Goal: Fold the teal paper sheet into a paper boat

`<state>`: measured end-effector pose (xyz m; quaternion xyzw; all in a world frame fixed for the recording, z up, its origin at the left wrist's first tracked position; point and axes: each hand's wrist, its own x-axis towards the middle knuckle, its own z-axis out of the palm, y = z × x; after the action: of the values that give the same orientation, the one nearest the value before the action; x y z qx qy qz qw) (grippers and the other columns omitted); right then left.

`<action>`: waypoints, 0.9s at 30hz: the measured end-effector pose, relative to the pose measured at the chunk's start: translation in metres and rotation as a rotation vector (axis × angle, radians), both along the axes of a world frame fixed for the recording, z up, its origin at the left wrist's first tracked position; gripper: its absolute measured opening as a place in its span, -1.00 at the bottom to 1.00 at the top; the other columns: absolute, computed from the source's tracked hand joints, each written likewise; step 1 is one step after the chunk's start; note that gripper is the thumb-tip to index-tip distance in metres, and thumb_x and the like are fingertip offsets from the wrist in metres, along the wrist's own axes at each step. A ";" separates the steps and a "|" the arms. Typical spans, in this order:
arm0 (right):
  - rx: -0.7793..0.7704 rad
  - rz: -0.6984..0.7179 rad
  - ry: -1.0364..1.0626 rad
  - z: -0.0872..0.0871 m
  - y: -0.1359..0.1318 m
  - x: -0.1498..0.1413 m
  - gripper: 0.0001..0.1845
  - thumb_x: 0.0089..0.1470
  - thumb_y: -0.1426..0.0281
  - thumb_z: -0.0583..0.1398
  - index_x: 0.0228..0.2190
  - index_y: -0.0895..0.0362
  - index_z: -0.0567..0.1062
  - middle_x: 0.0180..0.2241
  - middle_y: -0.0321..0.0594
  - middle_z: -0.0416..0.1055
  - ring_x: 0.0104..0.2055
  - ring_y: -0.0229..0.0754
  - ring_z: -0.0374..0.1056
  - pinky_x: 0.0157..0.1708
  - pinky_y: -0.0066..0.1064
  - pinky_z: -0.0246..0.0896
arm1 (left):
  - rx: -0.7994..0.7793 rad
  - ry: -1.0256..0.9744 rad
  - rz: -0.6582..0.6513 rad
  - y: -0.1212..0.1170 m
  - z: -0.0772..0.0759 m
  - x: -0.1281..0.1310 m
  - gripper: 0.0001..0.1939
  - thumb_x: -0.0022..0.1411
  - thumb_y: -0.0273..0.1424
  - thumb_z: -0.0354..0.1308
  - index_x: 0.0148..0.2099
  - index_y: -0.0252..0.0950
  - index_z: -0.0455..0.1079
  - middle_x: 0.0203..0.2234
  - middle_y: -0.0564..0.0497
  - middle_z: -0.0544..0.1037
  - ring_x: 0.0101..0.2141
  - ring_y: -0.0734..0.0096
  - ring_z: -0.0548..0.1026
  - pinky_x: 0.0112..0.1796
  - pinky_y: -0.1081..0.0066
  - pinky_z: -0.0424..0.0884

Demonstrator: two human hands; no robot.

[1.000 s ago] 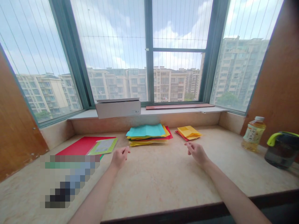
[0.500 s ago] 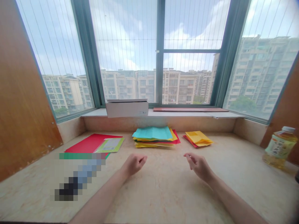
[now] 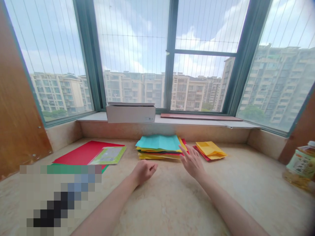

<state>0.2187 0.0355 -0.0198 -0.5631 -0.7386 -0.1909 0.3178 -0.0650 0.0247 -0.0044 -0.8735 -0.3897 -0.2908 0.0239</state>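
A stack of folded coloured paper, light blue on top with yellow, red and dark sheets under it, lies near the back of the counter. My right hand is at its front right corner, fingers stretched and apart, holding nothing; whether a fingertip touches the paper I cannot tell. In front of the stack's left part, my left hand rests in a loose fist with nothing seen in it. Just beyond my right hand lies a smaller pile of folded yellow and red paper.
Flat red paper lies at the left, with a green-edged packet on it. A pixelated patch hides something in front. A white box stands on the window ledge. At the far right is a drink bottle.
My right hand has opened from a closed shape and moved left and forward to the paper stack. My left hand stays closed in nearly the same place. The view has shifted slightly.
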 end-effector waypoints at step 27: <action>-0.322 0.009 0.194 -0.006 0.012 -0.027 -0.46 0.36 0.14 -0.17 0.17 -0.03 0.36 0.23 -0.13 0.28 0.35 0.10 -0.01 0.24 0.31 -0.34 | -0.051 -0.168 0.152 0.005 -0.004 0.001 -0.51 0.35 -0.25 -0.09 -0.62 -0.26 0.20 -0.72 0.03 0.36 -0.63 0.44 0.29 -0.51 0.40 0.03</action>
<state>0.1912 0.0471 -0.0258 -0.6191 -0.7281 -0.0138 0.2940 -0.0641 0.0292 -0.0083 -0.8143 -0.4628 -0.3502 -0.0090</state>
